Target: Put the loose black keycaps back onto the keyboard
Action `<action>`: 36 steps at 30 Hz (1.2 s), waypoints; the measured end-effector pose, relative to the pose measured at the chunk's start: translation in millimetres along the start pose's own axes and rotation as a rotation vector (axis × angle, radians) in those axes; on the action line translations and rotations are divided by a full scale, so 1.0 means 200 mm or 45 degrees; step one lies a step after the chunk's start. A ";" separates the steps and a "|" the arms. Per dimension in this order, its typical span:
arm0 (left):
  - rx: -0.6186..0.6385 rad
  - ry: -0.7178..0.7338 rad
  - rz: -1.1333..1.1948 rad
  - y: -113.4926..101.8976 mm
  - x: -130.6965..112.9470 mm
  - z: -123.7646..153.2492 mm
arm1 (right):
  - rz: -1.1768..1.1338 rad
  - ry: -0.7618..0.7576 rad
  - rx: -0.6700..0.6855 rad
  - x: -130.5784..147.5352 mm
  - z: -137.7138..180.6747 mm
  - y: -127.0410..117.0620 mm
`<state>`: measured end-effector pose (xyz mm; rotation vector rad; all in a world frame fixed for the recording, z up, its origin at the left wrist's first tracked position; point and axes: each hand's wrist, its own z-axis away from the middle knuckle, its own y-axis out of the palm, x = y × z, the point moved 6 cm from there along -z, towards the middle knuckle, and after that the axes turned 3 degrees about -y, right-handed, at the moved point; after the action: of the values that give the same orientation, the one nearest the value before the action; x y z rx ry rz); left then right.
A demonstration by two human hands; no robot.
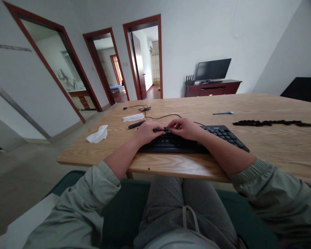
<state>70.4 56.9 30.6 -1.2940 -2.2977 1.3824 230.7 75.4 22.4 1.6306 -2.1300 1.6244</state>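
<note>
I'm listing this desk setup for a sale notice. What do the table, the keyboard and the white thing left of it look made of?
Table: light wood or wood veneer, matt, with clear grain lines; which one can't be told. Keyboard under both hands: likely black plastic, dull sheen on the keys. White thing: crumpled and soft-looking, probably tissue or thin cloth.

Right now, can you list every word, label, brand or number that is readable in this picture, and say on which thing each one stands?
No text can be read.
Keyboard: the key legends and a pale mark near its top edge are too small and blurred.
Monitor: screen dark, no visible brand.
Left hand and right hand cover the middle keys.
</note>
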 end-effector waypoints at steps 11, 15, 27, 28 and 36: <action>0.269 0.094 -0.173 0.08 0.02 0.01 | 0.411 -0.232 0.186 0.07 0.00 0.11; 0.277 0.102 -0.138 0.06 0.01 0.01 | 0.440 -0.282 0.165 0.10 0.01 0.11; 0.220 0.023 -0.145 0.03 0.01 0.01 | 0.440 -0.265 0.185 0.12 0.01 0.13; 0.198 0.005 -0.137 0.02 0.02 0.01 | 0.441 -0.272 0.182 0.12 0.01 0.14; 0.252 0.106 -0.188 0.04 0.00 0.01 | 0.447 -0.322 0.228 0.10 -0.01 0.13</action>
<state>73.7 56.8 23.6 -1.0790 -2.0951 1.4356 201.6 59.8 15.2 1.6623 -2.5901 1.8339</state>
